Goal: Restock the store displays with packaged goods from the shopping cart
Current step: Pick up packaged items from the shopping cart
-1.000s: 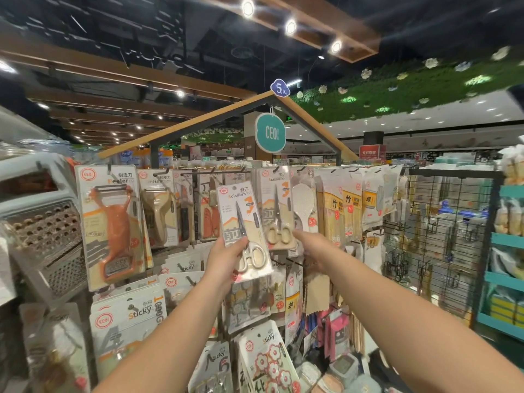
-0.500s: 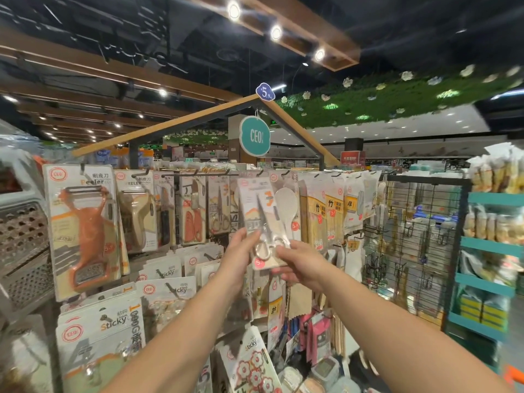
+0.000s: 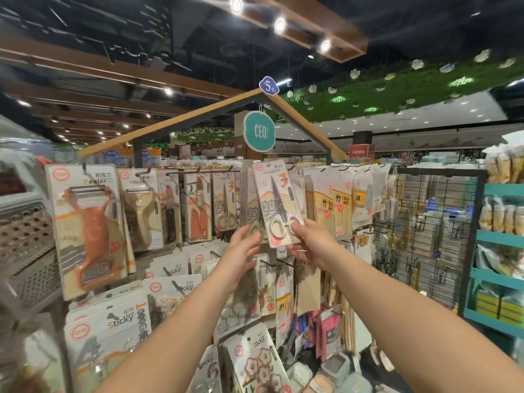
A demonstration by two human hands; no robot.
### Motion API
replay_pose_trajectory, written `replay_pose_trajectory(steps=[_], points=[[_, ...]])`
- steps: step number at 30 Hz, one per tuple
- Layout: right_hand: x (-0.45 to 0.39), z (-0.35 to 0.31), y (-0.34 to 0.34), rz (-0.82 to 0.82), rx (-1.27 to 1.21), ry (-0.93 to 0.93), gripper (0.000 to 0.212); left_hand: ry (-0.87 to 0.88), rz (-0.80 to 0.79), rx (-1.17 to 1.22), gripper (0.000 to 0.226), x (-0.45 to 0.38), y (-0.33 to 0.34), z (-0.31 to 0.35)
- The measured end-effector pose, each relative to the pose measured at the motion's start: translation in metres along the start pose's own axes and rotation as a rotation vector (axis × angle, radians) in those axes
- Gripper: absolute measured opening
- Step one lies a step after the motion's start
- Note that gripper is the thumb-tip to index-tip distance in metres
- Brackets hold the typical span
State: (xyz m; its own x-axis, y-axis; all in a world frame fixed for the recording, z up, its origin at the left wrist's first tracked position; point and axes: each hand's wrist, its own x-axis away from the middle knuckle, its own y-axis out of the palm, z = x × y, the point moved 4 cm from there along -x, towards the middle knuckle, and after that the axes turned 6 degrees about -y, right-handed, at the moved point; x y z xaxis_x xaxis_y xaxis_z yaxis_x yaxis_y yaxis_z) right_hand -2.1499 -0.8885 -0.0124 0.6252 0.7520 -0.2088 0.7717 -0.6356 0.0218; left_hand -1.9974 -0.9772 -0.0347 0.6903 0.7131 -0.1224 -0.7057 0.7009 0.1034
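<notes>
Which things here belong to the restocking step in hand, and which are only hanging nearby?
Belonging to the job:
- scissors pack, tilted at the top row
- right hand, pinching its lower corner
- left hand, fingers straight by its lower left edge
- hung scissors packs beside it

Only nearby:
- orange peeler pack
- Sticky hook packs
- teal CEO sign
- wire rack

— Hidden behind the front scissors pack [image 3: 276,202]?
— Packs stacked behind, only edges showing; hook unseen.
— Cut off at the left edge?
— Grater [image 3: 24,245], partly; blurred too.
— Small print on labels?
— Too small to read.
</notes>
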Motion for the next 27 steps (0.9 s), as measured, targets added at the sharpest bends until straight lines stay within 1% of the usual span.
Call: replay_pose_trajectory(steps=[4,8,12,14,17,20,21,24,27], points=[[-0.004,-0.002,0.004,0.006,0.007,0.033,0.011,-0.025,0.011,0.030,0.054,0.002,-0.007,0.002],[-0.009,-0.008,0.007,0.021,0.026,0.042,0.015,-0.020,0.004,0.073,0.036,0.008,-0.013,0.010],[-0.011,-0.012,0.009,0.045,0.087,0.083,0.025,-0.026,0.014,0.060,0.032,0.010,-0.020,0.012],[-0.010,-0.009,0.012,0.043,0.096,0.107,0.026,-0.038,0.018,0.059,0.026,0.012,-0.022,0.010],[-0.006,0.005,0.010,-0.002,0.112,0.173,0.028,-0.048,0.004,0.052,0.018,0.015,-0.018,0.005],[0.002,0.028,-0.003,-0.030,0.143,0.246,0.033,-0.054,-0.025,0.047,0.014,0.014,-0.006,-0.006],[0.006,0.036,-0.012,-0.017,0.148,0.265,0.031,-0.061,-0.039,0.039,0.015,0.014,0.001,-0.011],[0.031,0.059,-0.041,0.008,0.124,0.318,0.016,-0.093,-0.088,0.008,0.014,0.011,0.032,-0.029],[0.072,0.082,-0.088,0.057,0.129,0.377,0.012,-0.134,-0.168,-0.016,0.012,0.014,0.079,-0.056]])
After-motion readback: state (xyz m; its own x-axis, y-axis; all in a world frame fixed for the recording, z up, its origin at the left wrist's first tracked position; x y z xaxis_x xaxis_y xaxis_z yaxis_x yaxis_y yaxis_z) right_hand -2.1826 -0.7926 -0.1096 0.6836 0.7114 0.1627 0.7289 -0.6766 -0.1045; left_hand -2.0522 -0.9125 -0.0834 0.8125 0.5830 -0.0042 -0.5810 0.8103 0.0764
